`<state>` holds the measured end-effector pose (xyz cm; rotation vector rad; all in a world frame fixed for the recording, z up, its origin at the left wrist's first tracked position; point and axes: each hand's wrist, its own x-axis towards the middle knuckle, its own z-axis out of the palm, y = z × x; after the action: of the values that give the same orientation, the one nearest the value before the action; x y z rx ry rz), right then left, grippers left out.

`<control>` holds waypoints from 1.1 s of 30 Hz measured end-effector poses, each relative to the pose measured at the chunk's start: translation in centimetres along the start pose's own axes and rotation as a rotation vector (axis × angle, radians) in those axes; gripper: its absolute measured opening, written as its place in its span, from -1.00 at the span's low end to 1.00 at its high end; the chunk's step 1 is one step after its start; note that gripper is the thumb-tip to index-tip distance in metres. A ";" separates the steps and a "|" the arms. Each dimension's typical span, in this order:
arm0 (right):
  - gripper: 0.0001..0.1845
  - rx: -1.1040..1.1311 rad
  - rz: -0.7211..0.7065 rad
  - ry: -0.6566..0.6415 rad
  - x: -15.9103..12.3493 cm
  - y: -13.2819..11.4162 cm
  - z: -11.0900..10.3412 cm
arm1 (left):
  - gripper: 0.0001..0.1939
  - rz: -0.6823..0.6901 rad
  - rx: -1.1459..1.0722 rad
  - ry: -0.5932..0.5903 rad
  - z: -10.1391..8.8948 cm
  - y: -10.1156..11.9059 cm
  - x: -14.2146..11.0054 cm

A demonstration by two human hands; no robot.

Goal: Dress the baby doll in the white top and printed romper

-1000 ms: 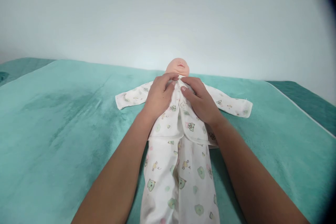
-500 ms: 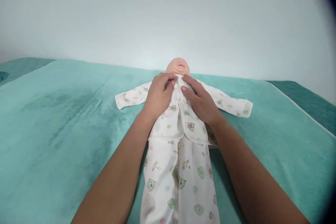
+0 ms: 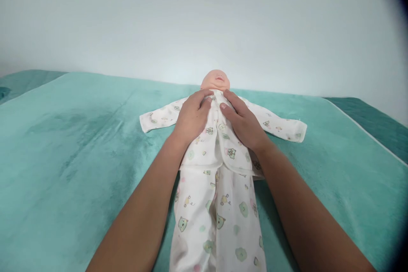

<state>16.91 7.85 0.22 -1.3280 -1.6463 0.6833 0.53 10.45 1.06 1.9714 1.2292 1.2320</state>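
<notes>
A baby doll point(image 3: 216, 80) lies on its back with its head away from me. It wears a white jacket point(image 3: 234, 153) printed with small animals, over matching trousers point(image 3: 219, 216). My left hand point(image 3: 194, 114) rests on the left side of the jacket's chest, thumb apart from the fingers. On the other side of the front opening, my right hand point(image 3: 244, 121) lies on the cloth with forefinger and thumb spread. Both sets of fingertips are near the collar, touching the fabric. The sleeves point(image 3: 162, 117) stretch out to both sides. My palms hide parts of the chest.
A light green plush blanket point(image 3: 79, 144) lies under the doll, with a crease on the left. Darker green cloth point(image 3: 366, 119) shows beyond its pale edging at both sides. A plain white wall point(image 3: 204, 21) rises behind.
My fingers have shifted very slightly near the collar, both hands still resting on the jacket. The doll and blanket look the same.
</notes>
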 end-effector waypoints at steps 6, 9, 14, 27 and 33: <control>-0.38 0.005 -0.007 -0.006 0.0 0.1 0.0 | -0.63 -0.054 0.025 -0.012 -0.2 0.3 -0.2; -0.39 -0.002 -0.015 -0.002 0.1 0.2 0.0 | -0.63 -0.062 0.031 -0.013 -0.2 0.1 -0.1; -0.41 -0.019 -0.032 0.008 0.1 0.5 0.1 | -0.63 -0.058 0.031 -0.011 -0.1 -0.1 0.0; -0.34 -0.050 0.062 0.016 0.2 0.4 0.2 | -0.63 -0.070 -0.002 -0.003 0.0 -0.1 -0.2; -0.34 -0.075 0.055 0.035 0.6 1.1 0.0 | -0.63 -0.063 0.002 -0.014 0.0 -0.3 -0.1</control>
<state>17.37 8.74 -0.56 -1.4350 -1.6261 0.6324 0.37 10.52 0.79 1.9250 1.2759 1.1845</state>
